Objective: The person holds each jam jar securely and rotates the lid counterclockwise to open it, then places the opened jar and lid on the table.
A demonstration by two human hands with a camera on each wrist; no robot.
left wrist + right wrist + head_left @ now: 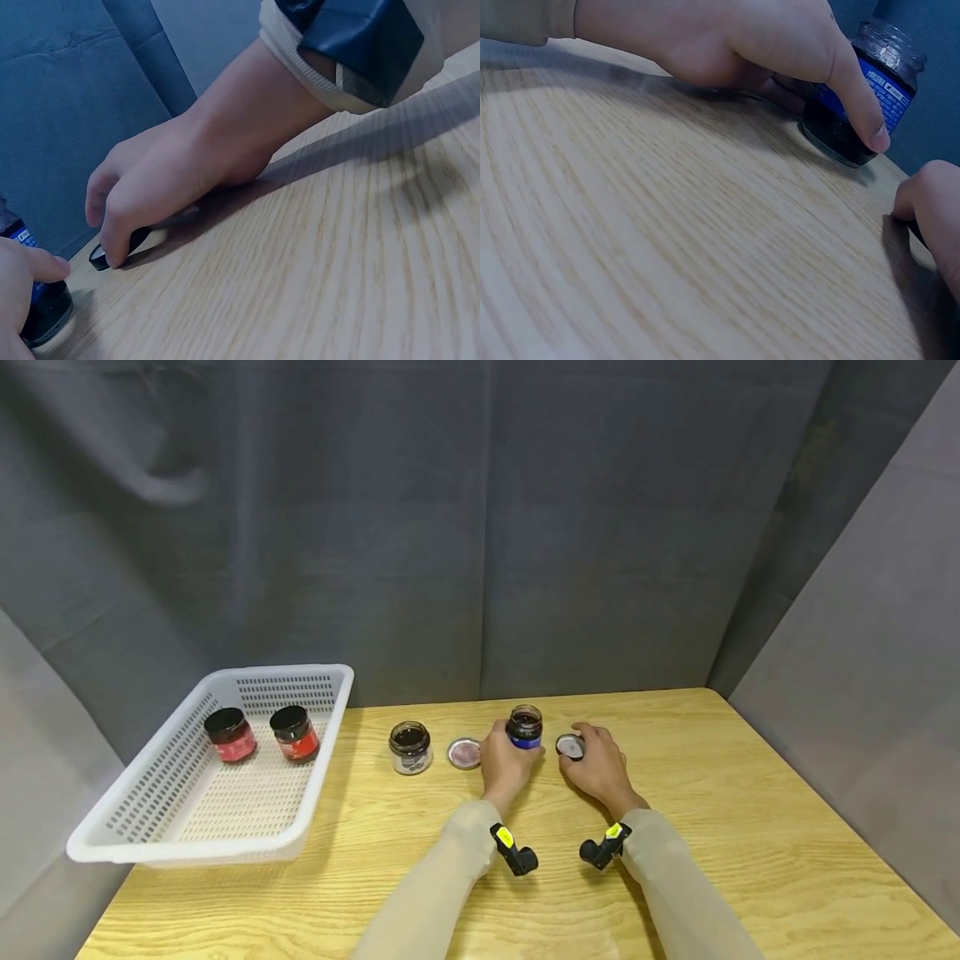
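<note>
My left hand [507, 765] grips an open glass jar [525, 727] with a blue label and dark contents. In the right wrist view that jar [877, 94] stands on the table, the thumb across its label. To its right, my right hand [600, 766] holds a round lid [571, 746] by the rim, its pale inner side up. The lid [98, 257] lies at the tabletop in the left wrist view. Left of the left hand are another upturned lid [464, 753] and an open jar [410, 748] of dark contents with a pale label.
A white perforated basket [315, 777] stands at the left of the wooden table [360, 893]. Inside it are two jars with black lids, one with a pink label [237, 746], one with a red label [301, 744]. A grey curtain [420, 543] hangs behind the table.
</note>
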